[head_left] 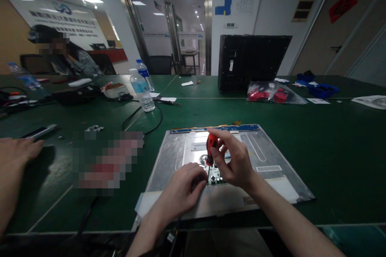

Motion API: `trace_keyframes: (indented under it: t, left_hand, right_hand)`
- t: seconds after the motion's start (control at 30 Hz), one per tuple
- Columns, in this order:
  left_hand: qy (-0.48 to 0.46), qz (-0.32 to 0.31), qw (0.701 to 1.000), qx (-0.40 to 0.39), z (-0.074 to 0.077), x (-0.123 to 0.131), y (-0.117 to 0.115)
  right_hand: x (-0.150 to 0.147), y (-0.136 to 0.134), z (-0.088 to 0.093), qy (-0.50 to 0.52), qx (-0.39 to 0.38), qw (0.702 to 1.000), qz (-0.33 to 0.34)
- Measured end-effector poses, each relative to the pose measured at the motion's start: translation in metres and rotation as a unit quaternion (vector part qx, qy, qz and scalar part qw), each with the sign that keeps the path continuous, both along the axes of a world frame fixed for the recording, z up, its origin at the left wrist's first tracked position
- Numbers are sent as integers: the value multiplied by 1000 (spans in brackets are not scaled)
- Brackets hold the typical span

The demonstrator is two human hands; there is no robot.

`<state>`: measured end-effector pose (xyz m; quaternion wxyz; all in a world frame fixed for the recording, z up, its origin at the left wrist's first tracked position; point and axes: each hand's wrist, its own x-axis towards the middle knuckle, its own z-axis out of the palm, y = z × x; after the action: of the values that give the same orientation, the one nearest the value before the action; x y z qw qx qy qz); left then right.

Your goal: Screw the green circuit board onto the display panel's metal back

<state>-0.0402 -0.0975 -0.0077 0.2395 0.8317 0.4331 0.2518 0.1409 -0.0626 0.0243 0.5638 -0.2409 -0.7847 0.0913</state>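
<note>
A flat metal display panel point(271, 156) lies back side up on the green table point(331, 148) in front of me. My right hand point(235, 160) is closed round a red-handled screwdriver point(211, 144), held upright with its tip down on a small circuit board point(215, 177) at the panel's middle. My left hand point(183, 190) rests on the panel beside the screwdriver's tip, fingers curled and pinching at its shaft. A blue strip point(217, 129) runs along the panel's far edge.
Another person's hand point(15, 152) lies flat at the far left beside a phone point(39, 131). Two water bottles point(141, 88), a black cable point(150, 120), a black upright monitor back point(250, 62), a bag of red parts point(271, 94) and a blue tray point(324, 89) stand behind.
</note>
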Motion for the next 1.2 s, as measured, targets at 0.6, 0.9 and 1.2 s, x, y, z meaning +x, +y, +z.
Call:
trace_keyframes:
  t: [0.6, 0.9, 1.2]
  left_hand:
    - [-1, 9, 1000, -2, -1, 0, -1]
    - [1, 1, 1000, -8, -2, -1, 0]
    - [0, 1, 1000, -9, -5, -1, 2]
  right_hand:
    - [0, -1, 1, 7, 5, 1000, 4]
    - [-1, 0, -1, -3, 29, 999, -34]
    - [1, -1, 0, -7, 1, 1000, 2]
